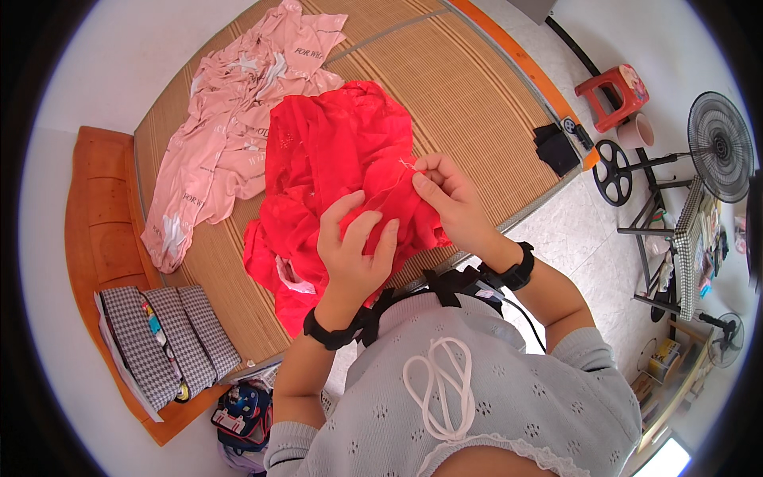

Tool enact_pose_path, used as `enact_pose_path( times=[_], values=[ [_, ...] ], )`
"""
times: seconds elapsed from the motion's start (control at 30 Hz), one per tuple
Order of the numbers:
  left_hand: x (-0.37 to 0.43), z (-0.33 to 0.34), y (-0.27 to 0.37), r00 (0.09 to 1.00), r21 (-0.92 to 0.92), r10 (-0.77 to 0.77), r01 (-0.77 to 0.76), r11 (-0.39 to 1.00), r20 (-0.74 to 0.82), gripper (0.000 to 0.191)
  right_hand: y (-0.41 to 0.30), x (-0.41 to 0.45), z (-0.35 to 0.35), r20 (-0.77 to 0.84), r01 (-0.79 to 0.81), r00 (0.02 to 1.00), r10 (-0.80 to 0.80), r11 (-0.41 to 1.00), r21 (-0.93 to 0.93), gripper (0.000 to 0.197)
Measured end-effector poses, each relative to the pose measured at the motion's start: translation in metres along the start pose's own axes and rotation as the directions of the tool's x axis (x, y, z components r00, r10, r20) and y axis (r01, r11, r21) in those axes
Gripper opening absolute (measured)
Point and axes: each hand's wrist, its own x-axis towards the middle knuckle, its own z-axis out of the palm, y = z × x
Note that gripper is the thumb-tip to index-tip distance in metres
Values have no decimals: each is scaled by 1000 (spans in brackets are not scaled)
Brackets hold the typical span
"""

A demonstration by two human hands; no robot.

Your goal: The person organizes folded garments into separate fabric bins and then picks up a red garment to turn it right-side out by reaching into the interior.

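Observation:
A crumpled bright red cloth (pixel 340 137) with faint pale motifs lies in a heap in front of me. My right hand (pixel 450 200) pinches its right edge between thumb and fingers, where a few loose pale threads (pixel 408 164) stick up. A thin thread line runs from there across the red fabric towards my other hand. Over the near part of the heap, my left hand (pixel 354 256) is held with its fingers curved and apart; no thing shows in its grip. A pale pink patch (pixel 294 277) shows at the cloth's lower left.
The heap rests on a bamboo mat (pixel 477 89) covering a bed. Beyond it to the left lies a rumpled pink printed garment (pixel 232 119). Folded houndstooth bedding (pixel 170 340) sits by the wooden headboard (pixel 110 208). Black cloth (pixel 555 149) lies at the right corner; a fan (pixel 719 146) stands beyond.

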Motion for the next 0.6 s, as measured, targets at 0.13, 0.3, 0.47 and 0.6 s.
enact_pose_path(
  times=[0.13, 0.3, 0.47, 0.6],
  values=[
    [5, 3, 9, 969, -103, -231, 240, 965, 90, 25, -5, -3, 4, 7, 63, 998, -63, 998, -30, 9],
    [5, 3, 1, 959, -132, -249, 267, 955, 136, 21, -5, -2, 0, 31, 76, 997, -74, 995, -62, 9],
    [-1, 13, -5, 908, -354, -363, 417, 837, 211, 13, -5, -5, 0, 49, 131, 991, -127, 987, -89, 10],
    [-5, 18, -1, 833, -512, -497, 546, 663, 244, 8, -4, -6, 2, -28, 157, 987, -160, 984, -86, 10]
  ],
)
